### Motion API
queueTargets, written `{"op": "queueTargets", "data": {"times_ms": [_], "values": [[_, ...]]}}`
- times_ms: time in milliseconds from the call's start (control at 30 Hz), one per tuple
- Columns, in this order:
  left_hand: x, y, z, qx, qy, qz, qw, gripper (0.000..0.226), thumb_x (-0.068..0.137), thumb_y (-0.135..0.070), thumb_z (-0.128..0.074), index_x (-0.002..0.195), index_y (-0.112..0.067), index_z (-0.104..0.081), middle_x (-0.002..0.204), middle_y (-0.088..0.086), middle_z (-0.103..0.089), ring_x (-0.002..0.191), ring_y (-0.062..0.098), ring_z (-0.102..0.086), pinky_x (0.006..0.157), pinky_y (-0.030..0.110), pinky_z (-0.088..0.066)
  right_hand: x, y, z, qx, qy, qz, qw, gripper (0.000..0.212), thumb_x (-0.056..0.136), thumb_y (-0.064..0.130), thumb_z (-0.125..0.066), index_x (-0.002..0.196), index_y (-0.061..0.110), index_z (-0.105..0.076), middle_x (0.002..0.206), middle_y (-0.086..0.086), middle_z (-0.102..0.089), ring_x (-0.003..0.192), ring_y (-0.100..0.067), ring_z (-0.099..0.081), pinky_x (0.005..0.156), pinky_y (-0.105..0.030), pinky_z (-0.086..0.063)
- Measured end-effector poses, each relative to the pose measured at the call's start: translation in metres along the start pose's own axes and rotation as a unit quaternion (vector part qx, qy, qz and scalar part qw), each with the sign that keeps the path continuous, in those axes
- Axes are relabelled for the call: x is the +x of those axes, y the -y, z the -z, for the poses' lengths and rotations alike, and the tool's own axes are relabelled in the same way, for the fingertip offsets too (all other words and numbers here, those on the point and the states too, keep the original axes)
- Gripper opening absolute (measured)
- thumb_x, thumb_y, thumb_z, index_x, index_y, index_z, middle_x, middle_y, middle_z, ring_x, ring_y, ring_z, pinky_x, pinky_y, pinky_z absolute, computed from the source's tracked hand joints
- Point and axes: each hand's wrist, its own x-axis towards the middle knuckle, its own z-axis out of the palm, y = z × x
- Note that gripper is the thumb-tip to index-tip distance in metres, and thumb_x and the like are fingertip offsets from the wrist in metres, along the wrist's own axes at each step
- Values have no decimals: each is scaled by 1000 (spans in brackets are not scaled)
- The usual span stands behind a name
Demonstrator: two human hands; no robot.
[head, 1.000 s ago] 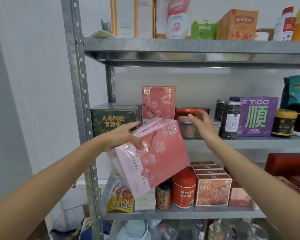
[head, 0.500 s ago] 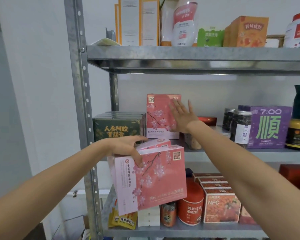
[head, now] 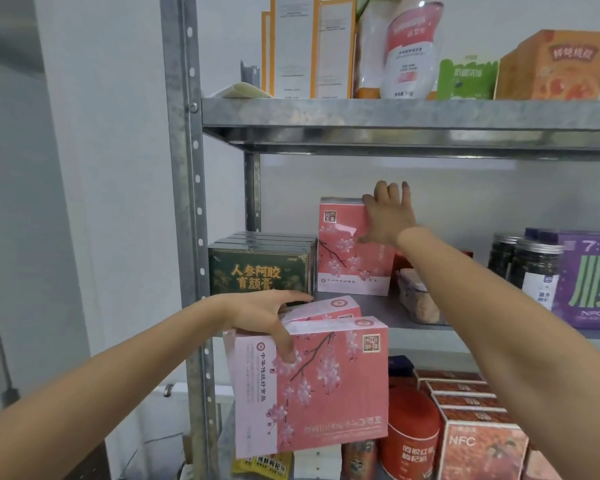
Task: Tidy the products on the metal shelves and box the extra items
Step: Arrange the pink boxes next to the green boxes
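Two pink boxes [head: 326, 386] with blossom print, one behind the other, sit in the left hand [head: 260, 317]. Its grip grasps them at the top left corner, thumb down the front face. They hang tilted in front of the rack, near side, level with the edge of the middle shelf [head: 371, 308]. White side panel of the front one reads 中华传统好食品.

Right hand [head: 385, 216] is on the upright pink box [head: 347, 261], which stands on the middle shelf. Fingers hook over its top right corner, thumb on the front; that grip grasps the box.

Touching its left side: a green box stack [head: 260, 271], gold writing 人参阿胶. To the right, partly behind the forearm, is a clear pack [head: 416, 299], contents unclear. Farther right are dark jars [head: 534, 265], then a purple box [head: 589, 278] marked 7:00 and NFC.

Lower shelf holds a red tin [head: 413, 438], a row of orange NFC boxes [head: 482, 448] and yellow sachets [head: 260, 465], print too blurred to read.

Upper shelf [head: 395, 116] carries tall white cartons [head: 295, 46], a white and red pouch [head: 409, 46], a small green box [head: 468, 77] and an orange box [head: 551, 64]. Perforated metal post [head: 184, 202] stands at left.
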Motion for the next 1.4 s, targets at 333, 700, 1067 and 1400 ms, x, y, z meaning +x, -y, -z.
{"op": "queueTargets", "data": {"times_ms": [333, 700, 1067, 1400], "values": [[-24, 10, -10, -89, -47, -32, 994, 100, 65, -22, -82, 147, -39, -28, 118, -3, -55, 85, 18, -72, 72, 28, -59, -18, -5, 24, 154, 82, -9, 985, 93, 66, 23, -86, 140, 29, -31, 125, -6, -56, 114, -28, -51, 78, -35, -42], [-73, 75, -26, -367, -139, -79, 917, 99, 58, -13, -86, 138, -49, -41, 126, 16, -58, 95, 44, -69, 77, 54, -59, -76, -8, 42, 567, -130, -157, 798, 94, 60, 15, -91, 138, 29, -39, 136, -6, -27, 110, -18, -45, 96, -28, -45], [-88, 91, -33, -518, -187, -186, 814, 92, 57, -19, -80, 142, -34, -45, 127, 15, -64, 108, 46, -63, 81, 50, -57, -142, 30, 6, 681, -73, -317, 656, 57, 61, 16, -90, 106, 10, -56, 89, 2, -65, 77, -9, -65, 46, -13, -49], [-57, 29, -56, -571, -267, -246, 736, 104, 63, -4, -80, 151, -30, -31, 129, 18, -60, 92, 33, -71, 68, 41, -59, -245, -56, 15, 681, -110, -373, 620, 61, 56, 24, -90, 111, 13, -66, 91, -6, -76, 78, -21, -73, 66, -33, -59]]}}
